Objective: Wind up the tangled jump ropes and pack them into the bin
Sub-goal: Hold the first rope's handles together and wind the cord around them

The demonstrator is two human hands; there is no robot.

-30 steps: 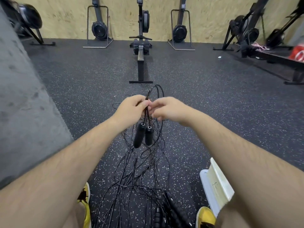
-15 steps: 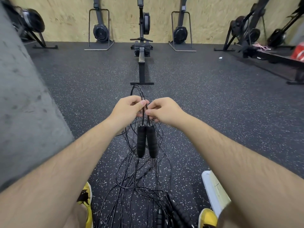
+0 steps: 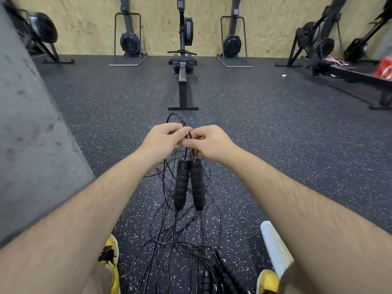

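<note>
Head view — left hand [image 3: 163, 141], right hand [image 3: 212, 143] pinch rope [image 3: 181, 183] above floor [image 3: 275, 134].

**No legible text in view**

No word, brand, number or sign can be read. White markings are seen on a red item [image 3: 384, 70] far beyond and to the right of the right hand [image 3: 212, 143], but they are blurred past reading. A faint mark is carried on the side of the bin [image 3: 275, 247], below and nearer than that hand, and is too small to be made out. The monitor [image 3: 181, 4] of the rower [image 3: 182, 81], straight beyond the left hand [image 3: 163, 141], is too small for any figures to be told. The handles [image 3: 181, 183] of the rope [image 3: 176, 117], which is pinched by both hands, hang just below them, and no print is shown on them.
</note>
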